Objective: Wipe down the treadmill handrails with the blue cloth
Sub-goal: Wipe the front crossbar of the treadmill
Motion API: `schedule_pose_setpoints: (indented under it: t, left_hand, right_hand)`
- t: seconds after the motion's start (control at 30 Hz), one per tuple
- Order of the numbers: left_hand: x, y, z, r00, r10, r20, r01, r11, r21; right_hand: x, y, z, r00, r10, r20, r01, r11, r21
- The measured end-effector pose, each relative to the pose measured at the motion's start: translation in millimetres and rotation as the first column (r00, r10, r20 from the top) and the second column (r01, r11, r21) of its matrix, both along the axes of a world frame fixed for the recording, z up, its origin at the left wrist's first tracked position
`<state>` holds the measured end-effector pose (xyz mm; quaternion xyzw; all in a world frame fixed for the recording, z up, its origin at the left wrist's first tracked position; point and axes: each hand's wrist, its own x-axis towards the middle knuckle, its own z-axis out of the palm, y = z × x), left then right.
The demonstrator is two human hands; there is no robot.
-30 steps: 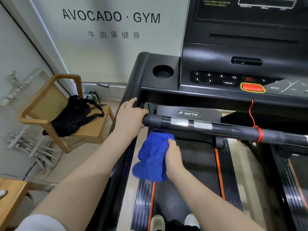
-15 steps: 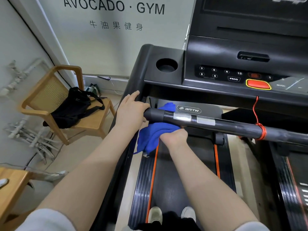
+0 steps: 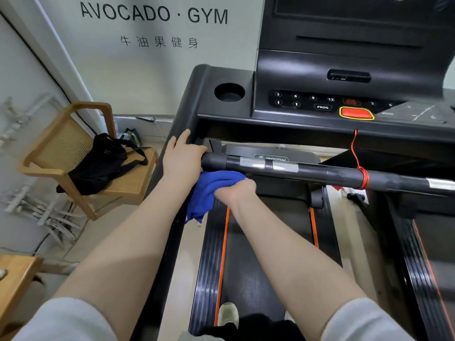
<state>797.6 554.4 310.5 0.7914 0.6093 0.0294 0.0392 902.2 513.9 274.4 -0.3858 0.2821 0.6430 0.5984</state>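
A black front handrail [image 3: 320, 172] with silver sensor plates crosses the treadmill from left to right. My left hand [image 3: 182, 159] rests on the bar's left end where it meets the side frame, fingers fairly straight. My right hand [image 3: 236, 190] grips the bunched blue cloth [image 3: 209, 190] and holds it up against the underside of the bar, just right of my left hand. Part of the cloth hangs down below my right wrist.
The treadmill console [image 3: 332, 102] with a red stop button [image 3: 355, 113] and a cup holder [image 3: 229, 92] stands above the bar. A red safety cord [image 3: 360, 178] is tied round the bar at right. A wooden chair [image 3: 73, 156] with a black bag [image 3: 103, 163] sits to the left.
My right hand has lifted the blue cloth from below the bar up against its underside. My left hand has stayed on the bar's left end.
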Motion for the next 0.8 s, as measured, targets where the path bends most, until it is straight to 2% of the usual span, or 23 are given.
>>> schedule_pose_setpoints:
  t: [0.07, 0.13, 0.17, 0.23, 0.33, 0.4, 0.43, 0.47, 0.5, 0.53, 0.57, 0.6, 0.63, 0.67, 0.7, 0.73, 0.77, 0.8]
  left_hand:
    - [3, -7, -6, 1.0, 0.022, -0.015, -0.021, 0.999, 0.027]
    - [11, -10, -12, 0.996, 0.048, -0.08, -0.046, 0.999, 0.024]
    - [17, -11, -14, 0.992, 0.046, -0.118, -0.045, 0.999, 0.015]
    - [30, -11, -18, 0.991, -0.013, -0.137, 0.013, 1.0, -0.003]
    - [54, -14, -25, 0.982, -0.186, -0.03, 0.186, 0.983, 0.0]
    - [68, -19, -31, 0.971, -0.235, 0.035, 0.234, 0.972, 0.035]
    - [72, -22, -34, 0.972, -0.23, 0.054, 0.226, 0.972, 0.062]
    - [74, -24, -35, 0.974, -0.215, 0.076, 0.208, 0.974, 0.087]
    - [75, -25, -37, 0.974, -0.201, 0.102, 0.19, 0.976, 0.105]
    - [75, -26, -37, 0.974, -0.19, 0.124, 0.176, 0.978, 0.114]
    - [74, -27, -36, 0.974, -0.183, 0.137, 0.167, 0.978, 0.121]
    - [74, -26, -36, 0.973, -0.178, 0.145, 0.161, 0.98, 0.12]
    - [74, -26, -35, 0.973, -0.175, 0.149, 0.159, 0.981, 0.112]
    - [73, -26, -34, 0.972, -0.173, 0.157, 0.159, 0.982, 0.098]
    - [73, -26, -33, 0.971, -0.171, 0.167, 0.156, 0.983, 0.096]
    - [72, -27, -32, 0.971, -0.164, 0.174, 0.148, 0.984, 0.099]
    - [71, -28, -32, 0.972, -0.154, 0.179, 0.139, 0.986, 0.095]
    - [71, -29, -32, 0.97, -0.148, 0.192, 0.132, 0.987, 0.096]
  right_hand:
    - [17, -9, 10, 0.999, 0.049, 0.02, -0.048, 0.999, -0.016]
    - [43, -20, 19, 0.992, 0.049, 0.115, -0.044, 0.998, -0.045]
    - [56, -24, 20, 0.995, 0.032, 0.089, -0.029, 0.999, -0.036]
    - [76, -35, 29, 0.966, 0.113, 0.232, -0.11, 0.994, -0.028]
    - [106, -53, 42, 0.891, 0.26, 0.373, -0.282, 0.959, 0.005]
    - [124, -54, 65, 0.877, 0.202, 0.436, -0.252, 0.966, 0.059]
    - [130, -54, 79, 0.81, 0.178, 0.559, -0.258, 0.964, 0.067]
    - [134, -51, 90, 0.712, 0.164, 0.683, -0.282, 0.957, 0.064]
    - [135, -49, 97, 0.556, 0.166, 0.815, -0.325, 0.945, 0.03]
    - [133, -46, 101, 0.348, 0.169, 0.922, -0.381, 0.924, -0.026]
    - [130, -42, 95, 0.072, 0.165, 0.984, -0.442, 0.889, -0.117]
    - [124, -39, 85, -0.233, 0.181, 0.956, -0.496, 0.823, -0.276]
    - [116, -36, 67, -0.493, 0.172, 0.853, -0.521, 0.726, -0.448]
    - [107, -33, 49, -0.665, 0.146, 0.733, -0.518, 0.616, -0.593]
    - [99, -30, 32, -0.765, 0.117, 0.634, -0.497, 0.519, -0.695]
    - [91, -27, 18, -0.835, 0.067, 0.546, -0.458, 0.467, -0.757]
    - [87, -23, 5, -0.896, 0.012, 0.445, -0.387, 0.472, -0.792]
    - [85, -18, -4, -0.932, -0.021, 0.362, -0.32, 0.517, -0.794]
